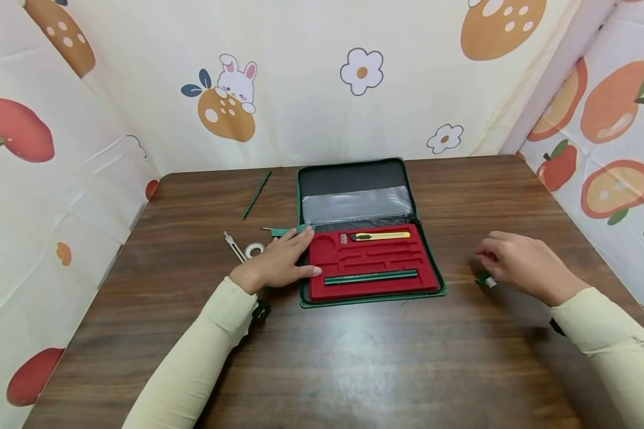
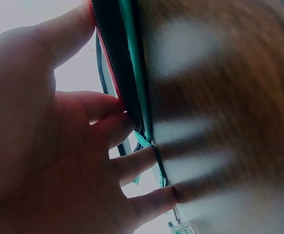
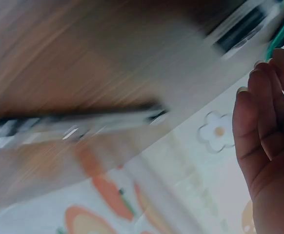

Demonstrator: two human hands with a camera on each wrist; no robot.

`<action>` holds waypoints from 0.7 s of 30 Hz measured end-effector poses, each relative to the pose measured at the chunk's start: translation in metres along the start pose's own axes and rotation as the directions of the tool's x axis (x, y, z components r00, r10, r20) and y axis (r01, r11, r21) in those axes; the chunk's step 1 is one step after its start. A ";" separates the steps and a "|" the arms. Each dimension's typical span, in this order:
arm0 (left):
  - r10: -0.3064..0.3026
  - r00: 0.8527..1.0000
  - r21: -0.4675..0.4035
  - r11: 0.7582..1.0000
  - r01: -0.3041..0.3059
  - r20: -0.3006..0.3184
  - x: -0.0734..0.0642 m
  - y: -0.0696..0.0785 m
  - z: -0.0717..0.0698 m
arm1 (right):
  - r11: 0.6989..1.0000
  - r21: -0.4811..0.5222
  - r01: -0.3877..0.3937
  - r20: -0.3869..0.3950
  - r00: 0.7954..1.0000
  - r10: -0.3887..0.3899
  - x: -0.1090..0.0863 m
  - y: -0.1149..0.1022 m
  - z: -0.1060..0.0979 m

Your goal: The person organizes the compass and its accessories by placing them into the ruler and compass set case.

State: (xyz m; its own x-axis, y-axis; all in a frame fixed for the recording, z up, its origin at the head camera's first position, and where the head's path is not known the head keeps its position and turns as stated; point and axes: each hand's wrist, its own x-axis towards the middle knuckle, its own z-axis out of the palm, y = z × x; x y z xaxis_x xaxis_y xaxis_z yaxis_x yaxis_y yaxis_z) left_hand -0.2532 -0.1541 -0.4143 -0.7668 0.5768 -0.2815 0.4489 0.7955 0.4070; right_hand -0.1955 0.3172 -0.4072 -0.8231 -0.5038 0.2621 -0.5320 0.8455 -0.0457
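A zip case (image 1: 354, 179) lies open on the table, its red tray (image 1: 365, 292) full of shaped recesses. In the tray are a yellow utility knife (image 1: 383, 236), a small sharpener-like piece (image 1: 344, 239) and long dark green pencil-like sticks (image 1: 370, 277). My left hand (image 1: 279, 259) rests on the case's left edge with fingers spread. At the right, my right hand (image 1: 510, 262) hovers low with fingers loosely bent. Beside it is a small green-and-white eraser (image 1: 491, 282), and the right wrist view shows nothing between the fingertips (image 3: 243, 90).
Left of the case lie a compass (image 1: 235, 245), a white ring-shaped roll (image 1: 254, 249) and a green piece with a thin metal tip (image 1: 278, 232). A green pencil (image 1: 256, 195) lies farther back. A blurred long object (image 3: 73, 127) shows in the right wrist view. Printed cloth (image 1: 311, 119) walls the table.
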 end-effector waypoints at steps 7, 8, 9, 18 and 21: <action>0.003 1.000 0.002 1.000 -0.003 -0.003 0.000 -0.001 0.000 | 0.992 -0.049 -0.112 -0.039 0.993 0.111 -0.023 0.024 -0.003; 0.003 1.000 0.001 1.000 -0.003 -0.001 0.000 -0.001 0.001 | 0.989 -0.051 -0.136 -0.041 0.990 0.134 -0.026 0.026 -0.003; 0.006 1.000 -0.001 1.000 -0.006 -0.001 0.000 -0.001 0.001 | 0.986 -0.051 -0.162 -0.037 0.986 0.160 -0.028 0.028 -0.003; 0.009 1.000 0.004 1.000 -0.009 -0.008 0.001 -0.003 0.002 | 0.930 -0.035 -0.367 0.152 0.917 0.368 -0.032 0.041 -0.006; 0.007 1.000 0.002 1.000 -0.007 -0.012 -0.001 -0.001 0.001 | 0.919 -0.024 -0.394 0.197 0.899 0.391 -0.031 0.044 -0.006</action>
State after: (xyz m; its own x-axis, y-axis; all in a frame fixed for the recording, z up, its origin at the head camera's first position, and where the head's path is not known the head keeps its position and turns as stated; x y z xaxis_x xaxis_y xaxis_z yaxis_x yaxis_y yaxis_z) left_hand -0.2531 -0.1556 -0.4151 -0.7692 0.5799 -0.2683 0.4552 0.7920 0.4069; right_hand -0.1919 0.3708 -0.4112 -0.9872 -0.1572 0.0276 -0.1594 0.9796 -0.1222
